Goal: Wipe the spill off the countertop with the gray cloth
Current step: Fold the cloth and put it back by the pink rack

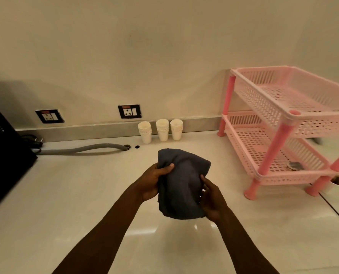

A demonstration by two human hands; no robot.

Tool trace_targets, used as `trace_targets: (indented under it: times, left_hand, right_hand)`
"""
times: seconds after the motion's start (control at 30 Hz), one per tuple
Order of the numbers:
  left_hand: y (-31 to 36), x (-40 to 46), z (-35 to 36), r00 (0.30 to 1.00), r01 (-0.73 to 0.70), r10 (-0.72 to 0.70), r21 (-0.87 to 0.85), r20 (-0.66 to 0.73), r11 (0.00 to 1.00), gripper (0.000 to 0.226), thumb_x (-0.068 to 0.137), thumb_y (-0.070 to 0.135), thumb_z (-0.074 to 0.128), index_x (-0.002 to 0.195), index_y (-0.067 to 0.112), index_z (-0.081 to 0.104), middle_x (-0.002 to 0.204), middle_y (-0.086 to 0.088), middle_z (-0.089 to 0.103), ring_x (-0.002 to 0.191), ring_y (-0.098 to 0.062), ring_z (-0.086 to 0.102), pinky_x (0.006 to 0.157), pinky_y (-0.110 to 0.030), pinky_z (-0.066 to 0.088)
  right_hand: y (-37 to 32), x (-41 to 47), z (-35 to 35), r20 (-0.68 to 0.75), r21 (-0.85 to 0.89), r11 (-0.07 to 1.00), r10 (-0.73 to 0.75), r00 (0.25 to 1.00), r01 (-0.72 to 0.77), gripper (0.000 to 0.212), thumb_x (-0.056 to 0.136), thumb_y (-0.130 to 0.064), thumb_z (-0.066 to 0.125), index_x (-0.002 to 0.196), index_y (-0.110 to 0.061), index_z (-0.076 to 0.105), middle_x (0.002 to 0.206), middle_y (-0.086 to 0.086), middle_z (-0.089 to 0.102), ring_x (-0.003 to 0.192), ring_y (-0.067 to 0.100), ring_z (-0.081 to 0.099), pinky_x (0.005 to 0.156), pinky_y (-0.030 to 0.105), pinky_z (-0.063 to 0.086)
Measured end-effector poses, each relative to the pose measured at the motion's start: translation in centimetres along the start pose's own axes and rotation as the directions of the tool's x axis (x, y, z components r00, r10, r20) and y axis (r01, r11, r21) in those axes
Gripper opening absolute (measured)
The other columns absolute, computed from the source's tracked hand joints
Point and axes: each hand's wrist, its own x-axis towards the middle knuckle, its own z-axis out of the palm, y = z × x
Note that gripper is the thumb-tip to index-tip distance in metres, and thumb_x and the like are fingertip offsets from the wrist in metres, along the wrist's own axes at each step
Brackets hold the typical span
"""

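A folded gray cloth [181, 182] is held up above the white countertop [85, 194], in the middle of the view. My left hand [153, 179] grips its left edge with the thumb on top. My right hand [212, 200] holds its lower right side. I cannot make out any spill on the glossy counter; only light reflections show near the front.
A pink two-tier plastic rack [283, 131] stands at the right. Three stacks of white paper cups [160, 131] line the back wall. A gray hose [79, 149] runs along the back left beside a black appliance [4, 151]. Two wall sockets [129, 111] sit above the backsplash.
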Motion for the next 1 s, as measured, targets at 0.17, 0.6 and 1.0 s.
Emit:
trace_targets:
  times: [0.17,0.6,1.0]
  left_hand:
    - [-0.4,1.8,-2.6,0.990,-0.018,0.051,0.246,-0.129,0.969,0.041,0.088,0.034,0.075,0.126,0.025,0.061,0.134,0.000,0.066,0.105,-0.012,0.066,0.075,-0.025,0.053]
    - [-0.4,9.9,-2.4,0.927,-0.082,0.303,0.668,-0.222,0.739,0.061,0.088,0.025,0.076,0.143,0.015,0.052,0.140,-0.006,0.061,0.124,-0.027,0.060,0.095,-0.033,0.049]
    - [1.9,25.6,2.3,0.846,-0.074,0.462,0.800,-0.266,0.595,0.048,0.094,0.043,0.065,0.133,0.017,0.058,0.122,-0.006,0.071,0.109,-0.028,0.067,0.093,-0.037,0.052]
  right_hand:
    - [-0.4,1.0,1.0,-0.158,-0.285,0.906,-0.366,0.917,0.313,0.012,0.097,-0.031,0.066,0.107,-0.024,0.069,0.120,0.011,0.070,0.100,0.025,0.068,0.074,0.038,0.056]
    - [-6.5,4.7,1.4,-0.140,-0.808,0.486,-0.707,0.693,0.333,0.024,0.094,-0.014,0.065,0.118,-0.018,0.069,0.109,0.000,0.073,0.102,0.022,0.068,0.095,0.041,0.056]
    - [-15.9,19.7,-2.7,-0.062,-0.993,0.100,-0.885,0.462,0.059,0.023,0.099,-0.030,0.062,0.119,-0.020,0.065,0.111,0.007,0.071,0.107,0.032,0.068,0.100,0.038,0.047]
